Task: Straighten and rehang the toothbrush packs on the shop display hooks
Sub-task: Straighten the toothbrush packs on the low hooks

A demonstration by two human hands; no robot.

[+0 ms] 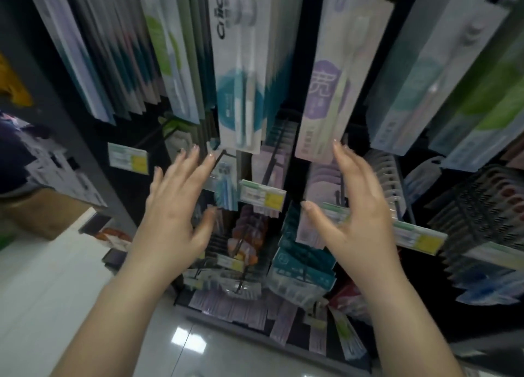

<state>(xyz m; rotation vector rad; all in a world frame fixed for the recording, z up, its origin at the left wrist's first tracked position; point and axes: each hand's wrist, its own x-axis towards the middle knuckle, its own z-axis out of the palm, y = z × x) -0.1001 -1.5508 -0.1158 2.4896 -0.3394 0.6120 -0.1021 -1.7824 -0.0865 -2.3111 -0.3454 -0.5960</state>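
Long toothbrush packs hang in rows from hooks on a dark display. A white and teal pack point(241, 73) hangs in the middle, and a white and purple pack point(329, 87) hangs to its right. My left hand point(175, 203) is open with fingers spread, its fingertips just below the bottom edge of the teal pack. My right hand point(357, 203) is open too, its fingertips at the lower edge of the purple pack. Neither hand holds anything. The picture is blurred by motion.
Rows of more packs hang at the left point(93, 50) and right point(442, 73). Lower hooks carry smaller packs point(300, 266) with yellow price tags point(262, 196). A pale glossy floor point(56, 291) lies below. A cardboard box point(42, 215) stands at the left.
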